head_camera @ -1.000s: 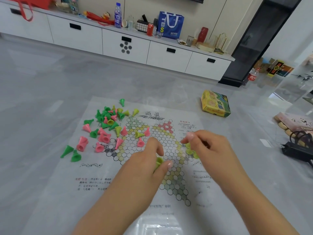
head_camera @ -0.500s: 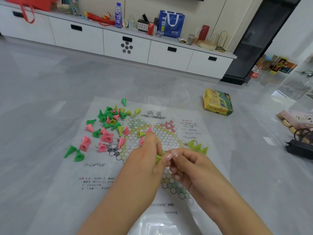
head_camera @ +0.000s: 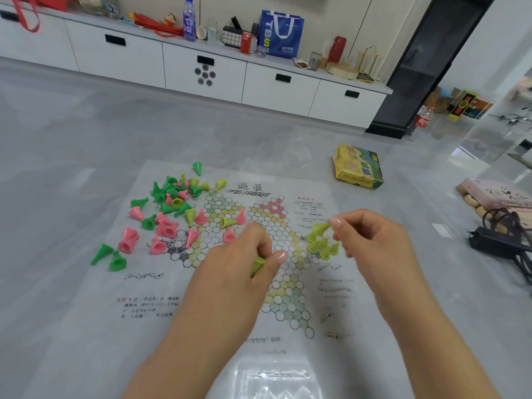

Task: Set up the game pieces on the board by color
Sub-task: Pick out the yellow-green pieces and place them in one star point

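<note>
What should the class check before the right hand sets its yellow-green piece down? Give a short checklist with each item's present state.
1. Right hand grips its piece: ok.
2. Piece matches the placed group: ok.
3. Free spot beside the group: cannot tell.
4. Placed pieces all upright: not ok, some lean.
5. Left hand holds spare pieces: ok.
6. Pile sorted by color: not ok.

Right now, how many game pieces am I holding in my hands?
2 visible, both yellow-green: one piece pinched by the right hand over the board's right point, another piece poking from the left hand's curled fingers. That hand may hide more.
</note>
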Tool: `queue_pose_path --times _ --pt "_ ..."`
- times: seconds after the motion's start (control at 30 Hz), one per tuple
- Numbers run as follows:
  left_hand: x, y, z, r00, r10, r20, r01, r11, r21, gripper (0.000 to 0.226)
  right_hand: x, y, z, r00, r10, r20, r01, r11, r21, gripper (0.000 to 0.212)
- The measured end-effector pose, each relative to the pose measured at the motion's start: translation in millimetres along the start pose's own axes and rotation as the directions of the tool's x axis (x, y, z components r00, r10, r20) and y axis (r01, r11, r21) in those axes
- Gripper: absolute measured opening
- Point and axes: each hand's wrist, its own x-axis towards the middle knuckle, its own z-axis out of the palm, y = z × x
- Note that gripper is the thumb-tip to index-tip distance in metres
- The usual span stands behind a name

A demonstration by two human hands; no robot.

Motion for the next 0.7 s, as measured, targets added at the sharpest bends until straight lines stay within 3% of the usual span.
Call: queue_pose_path --times 0.17,0.37,0.7 --pt "-1 4 5 1.000 -0.020 0.020 0.020 0.999 0.029 0.036 11 18 -2 0.998 -0.067 0.014 0.068 0.958 -0.278 0.015" --pt "-5 8 8 0.995 -0.072 0.071 0.072 0.997 0.008 0.054 17 36 5 0.983 -0.152 0.100 0.182 0.765 -0.618 0.014" --pt "-5 10 6 0.992 -0.121 0.031 0.124 0.979 -0.161 0.028 21 47 6 0.978 -0.176 0.115 0.208 0.727 -0.654 0.015"
